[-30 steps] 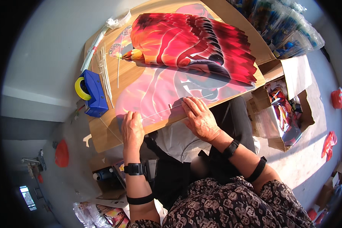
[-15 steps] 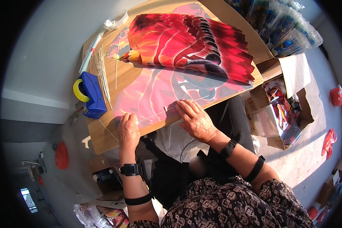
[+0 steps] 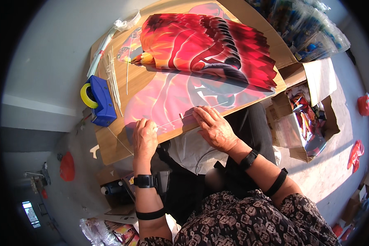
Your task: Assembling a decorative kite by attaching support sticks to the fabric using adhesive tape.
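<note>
A thin printed sheet [image 3: 149, 100], red and pink with a feathered bird pattern, is spread over the wooden table, its far part folded over as a bright red layer [image 3: 192, 45]. Along its near edge runs a slender pale stick [image 3: 168, 122] with a small light tab [image 3: 181, 116] around its middle. My left hand [image 3: 145, 137] has its fingers curled together at the stick's left end. Fingers stretched out, my right hand [image 3: 215, 127] rests flat on the sheet and the stick, right of the tab.
A blue tape dispenser [image 3: 103, 100] with yellow tape sits at the table's left edge. Several thin sticks [image 3: 112, 82] lie beside it. An open cardboard box [image 3: 283, 131] of colourful pieces stands right of the table [image 3: 110, 143]. Plastic-wrapped bundles [image 3: 311, 33] are at the far right.
My left hand has shifted a little to the right, its fingers now curled more closely at the stick's end. My right hand has barely moved along the sheet.
</note>
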The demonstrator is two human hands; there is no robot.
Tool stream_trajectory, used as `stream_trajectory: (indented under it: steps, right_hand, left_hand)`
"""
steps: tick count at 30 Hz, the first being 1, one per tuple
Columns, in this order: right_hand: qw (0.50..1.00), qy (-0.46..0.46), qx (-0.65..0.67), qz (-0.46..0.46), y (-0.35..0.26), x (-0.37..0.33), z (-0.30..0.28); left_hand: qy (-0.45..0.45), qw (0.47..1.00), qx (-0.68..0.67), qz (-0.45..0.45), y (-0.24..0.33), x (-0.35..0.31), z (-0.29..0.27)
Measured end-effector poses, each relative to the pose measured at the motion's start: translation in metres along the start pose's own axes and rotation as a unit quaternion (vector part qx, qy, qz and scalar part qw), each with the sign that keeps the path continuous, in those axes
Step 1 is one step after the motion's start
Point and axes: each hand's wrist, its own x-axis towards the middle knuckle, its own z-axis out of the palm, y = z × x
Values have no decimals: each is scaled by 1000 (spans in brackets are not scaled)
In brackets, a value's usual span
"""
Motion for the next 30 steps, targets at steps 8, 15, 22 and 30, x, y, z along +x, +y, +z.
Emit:
stream_trajectory:
  steps: [8,15,22,30]
  right_hand:
    - [1000,16,-6,-7,5,-4,2]
    - [1000,19,4,-14,8,-5,4]
    - [1000,10,9,-10,9,-6,5]
    - [1000,14,10,-25,11,-5,3]
  left_hand:
    - [73,987,-131,53,47,23,33]
    - [69,984,-153,58,67,34,48]
    - [63,986,-141,55,75,40,53]
    - [64,989,-106,83,82,44,57]
